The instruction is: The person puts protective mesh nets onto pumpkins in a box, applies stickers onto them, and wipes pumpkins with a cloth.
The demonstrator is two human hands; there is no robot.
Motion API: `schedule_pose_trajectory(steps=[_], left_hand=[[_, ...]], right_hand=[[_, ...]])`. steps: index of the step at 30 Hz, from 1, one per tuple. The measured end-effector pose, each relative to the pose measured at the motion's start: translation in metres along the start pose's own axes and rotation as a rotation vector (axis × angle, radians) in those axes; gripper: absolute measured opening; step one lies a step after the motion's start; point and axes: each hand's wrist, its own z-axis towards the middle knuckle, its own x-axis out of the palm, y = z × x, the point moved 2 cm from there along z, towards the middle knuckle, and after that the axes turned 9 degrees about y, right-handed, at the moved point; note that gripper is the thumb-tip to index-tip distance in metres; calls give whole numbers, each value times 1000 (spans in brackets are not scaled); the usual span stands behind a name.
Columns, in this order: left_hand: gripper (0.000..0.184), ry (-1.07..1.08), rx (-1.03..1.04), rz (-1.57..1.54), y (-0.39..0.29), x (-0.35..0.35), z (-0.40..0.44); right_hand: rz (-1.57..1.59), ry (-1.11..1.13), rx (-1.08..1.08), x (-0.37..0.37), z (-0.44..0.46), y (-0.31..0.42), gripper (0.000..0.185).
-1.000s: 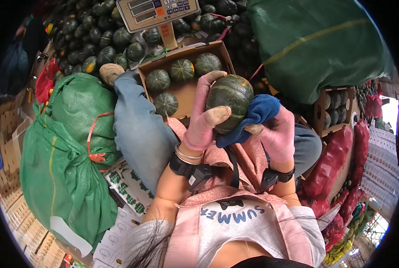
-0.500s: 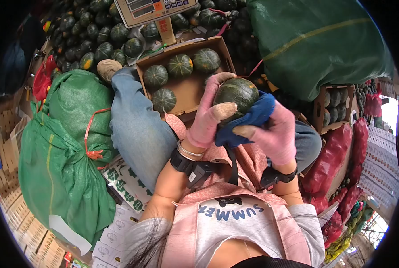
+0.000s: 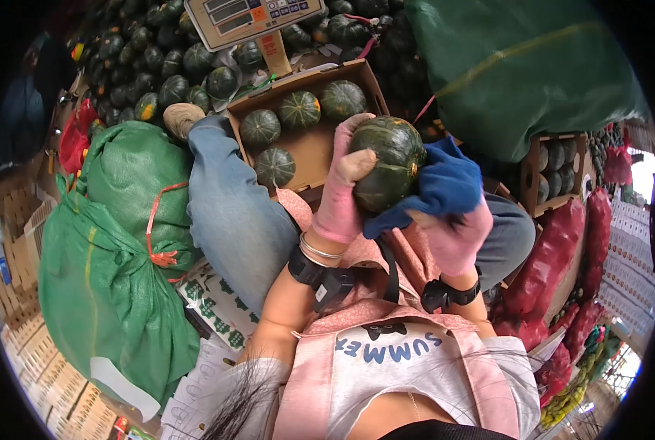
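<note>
A dark green squash is held up in front of my lap by my left hand. That hand wears a pink glove, and its thumb presses on the near side of the rind. My right hand, gloved in pink too, grips a blue cloth that lies against the squash's right side. Beyond my hands is an open cardboard box with several squashes in it, among them a striped one close to my knee.
A weighing scale stands behind the box, before a large heap of squashes. Green sacks crowd my left, and another green sack looms at upper right. Red mesh bags and a filled crate are on the right.
The squash has turned in my left hand and shows more of its ribbed side. My right hand and the cloth have shifted a little, and the cloth is more bunched up.
</note>
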Motion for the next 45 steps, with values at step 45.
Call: schedule_pose_trajectory(steps=[45], left_hand=[[56, -59, -1, -266, 12, -15, -7]], right_hand=[[-369, 237, -418, 13, -57, -7, 42]])
